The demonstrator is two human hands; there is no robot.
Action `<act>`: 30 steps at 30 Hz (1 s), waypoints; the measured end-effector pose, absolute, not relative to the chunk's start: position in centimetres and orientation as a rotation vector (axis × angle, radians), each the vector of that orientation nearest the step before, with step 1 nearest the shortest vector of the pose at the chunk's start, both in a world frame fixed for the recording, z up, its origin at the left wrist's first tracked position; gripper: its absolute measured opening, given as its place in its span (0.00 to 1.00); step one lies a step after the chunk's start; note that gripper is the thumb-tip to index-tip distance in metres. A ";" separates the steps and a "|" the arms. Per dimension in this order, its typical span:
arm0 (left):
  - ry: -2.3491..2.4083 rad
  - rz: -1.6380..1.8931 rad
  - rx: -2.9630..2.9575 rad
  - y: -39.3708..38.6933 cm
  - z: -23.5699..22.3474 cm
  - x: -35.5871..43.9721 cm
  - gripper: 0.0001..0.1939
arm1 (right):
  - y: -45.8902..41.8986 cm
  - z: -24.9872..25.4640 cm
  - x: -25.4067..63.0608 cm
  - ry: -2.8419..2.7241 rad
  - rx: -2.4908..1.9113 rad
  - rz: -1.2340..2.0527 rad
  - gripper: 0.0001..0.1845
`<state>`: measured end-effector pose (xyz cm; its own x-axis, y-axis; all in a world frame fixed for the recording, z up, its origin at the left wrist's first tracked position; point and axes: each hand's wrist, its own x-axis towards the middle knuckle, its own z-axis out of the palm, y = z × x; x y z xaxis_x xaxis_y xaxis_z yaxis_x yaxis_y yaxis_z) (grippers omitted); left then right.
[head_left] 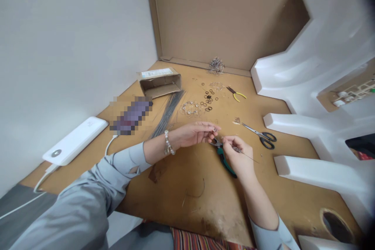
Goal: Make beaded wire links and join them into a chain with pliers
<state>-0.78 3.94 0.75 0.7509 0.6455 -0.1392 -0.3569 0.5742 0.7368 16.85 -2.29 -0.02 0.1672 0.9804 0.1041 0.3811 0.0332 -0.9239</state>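
My left hand [195, 133] is closed in a pinch around a small shiny wire piece [215, 129], whose exact shape is too small to tell. Close beside it, my right hand [240, 158] has its fingers curled in on a thin metal wire [249, 157], which sticks out past the palm to the right. A small twisted part shows in that palm. Beneath and between both hands lies a pair of green-handled pliers [225, 161], partly covered by the right hand. Several wire loops with clear beads [191, 108] rest beyond my left hand.
A bundle of straight grey wires [168, 113] runs from an open cardboard box [160, 84]. Several black rings [208, 100], yellow-handled pliers [236, 93], scissors [260, 134] and a wire tangle [216, 65] lie around. White foam [316, 172] borders the right; a power bank [76, 140] stands left.
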 end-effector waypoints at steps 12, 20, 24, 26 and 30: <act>0.438 0.617 0.734 3.9 0.7 -0.6 0.08 | -2.5 0.6 16.8 -1.464 -1.556 0.692 0.12; 0.460 0.625 0.745 3.9 0.8 -0.6 0.08 | -2.6 0.9 16.7 -1.476 -1.576 0.672 0.12; 0.482 0.646 0.789 3.8 0.9 -0.5 0.09 | -2.5 0.9 16.7 -1.480 -1.596 0.663 0.11; 0.511 0.671 0.822 3.7 1.0 -0.4 0.10 | -2.5 0.8 16.8 -1.483 -1.600 0.665 0.12; 0.626 0.761 0.983 3.3 1.4 -0.1 0.12 | -2.5 0.5 16.8 -1.467 -1.597 0.699 0.11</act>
<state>-0.08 3.28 1.36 0.5882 0.7990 -0.1254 -0.2768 0.3445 0.8970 16.82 -2.53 0.55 0.1609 0.9778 0.1345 0.5112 0.0340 -0.8588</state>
